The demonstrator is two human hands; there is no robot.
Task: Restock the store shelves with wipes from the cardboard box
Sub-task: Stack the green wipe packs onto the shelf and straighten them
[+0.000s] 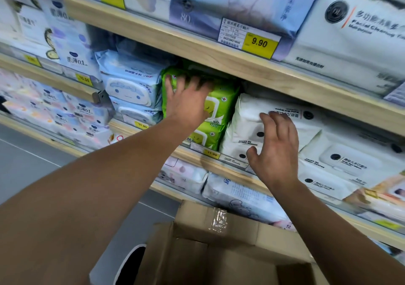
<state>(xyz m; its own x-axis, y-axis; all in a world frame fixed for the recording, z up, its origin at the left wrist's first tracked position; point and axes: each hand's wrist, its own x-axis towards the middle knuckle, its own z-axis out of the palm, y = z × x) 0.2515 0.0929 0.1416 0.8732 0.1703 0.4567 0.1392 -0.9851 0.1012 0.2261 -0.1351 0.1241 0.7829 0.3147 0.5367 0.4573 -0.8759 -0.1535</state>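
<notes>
— Two green packs of wipes (213, 107) sit stacked on the middle shelf (221, 164), between the blue packs (131, 87) and the white packs (247, 127); where are my hands against them?

— Your left hand (187, 102) lies flat on the front of the upper green pack, fingers spread and straight, pressing rather than gripping; your right hand (277, 151) hangs in front of the white packs, fingers relaxed and a little spread, holding nothing; whether it touches them I cannot tell.

— So the left is the nearer one; which way does the pack lie?

— Flat face toward us, long side running across the shelf; I judge the next push goes straight back, away from us, under the shelf above (197, 50).

— And the cardboard box (219, 252)?

— Below and close, between your forearms, flaps open; its inside is cut off by the frame edge, so I cannot say what remains in it.

— Anything else hard to read?

— Your left fingertips (197, 83) reach into shadow under the upper shelf; the back of the green stack is hidden; the picture is blurred toward the edges.
</notes>
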